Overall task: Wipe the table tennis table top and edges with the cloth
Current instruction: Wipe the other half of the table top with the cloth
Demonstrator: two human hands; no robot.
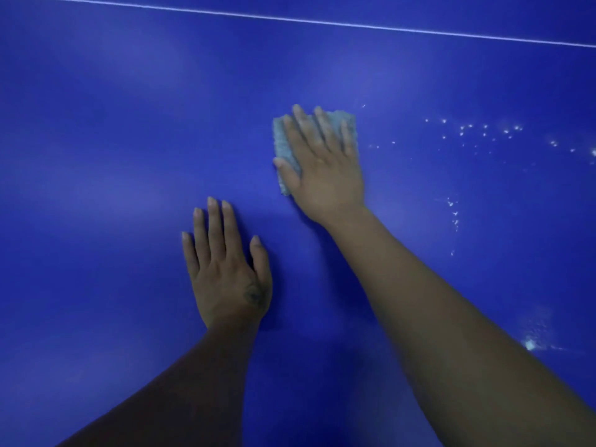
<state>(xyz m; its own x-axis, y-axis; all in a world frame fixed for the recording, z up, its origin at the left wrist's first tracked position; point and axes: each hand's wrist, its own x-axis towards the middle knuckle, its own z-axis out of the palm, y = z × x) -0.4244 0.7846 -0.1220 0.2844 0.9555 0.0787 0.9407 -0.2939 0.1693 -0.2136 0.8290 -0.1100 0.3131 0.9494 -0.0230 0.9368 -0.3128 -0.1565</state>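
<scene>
The blue table tennis table top (113,140) fills the whole view. A small folded grey cloth (283,146) lies flat on it near the middle. My right hand (322,169) presses down on the cloth with straight, spread fingers and covers most of it. Lower and to the left, my left hand (225,269) rests flat on the bare table, fingers straight, holding nothing. No edge of the table shows.
A thin white line (322,22) crosses the table at the far side. Several small bright droplets or specks (483,130) are scattered to the right of the cloth, with more (453,214) below them and a pale smear (530,343) at the lower right.
</scene>
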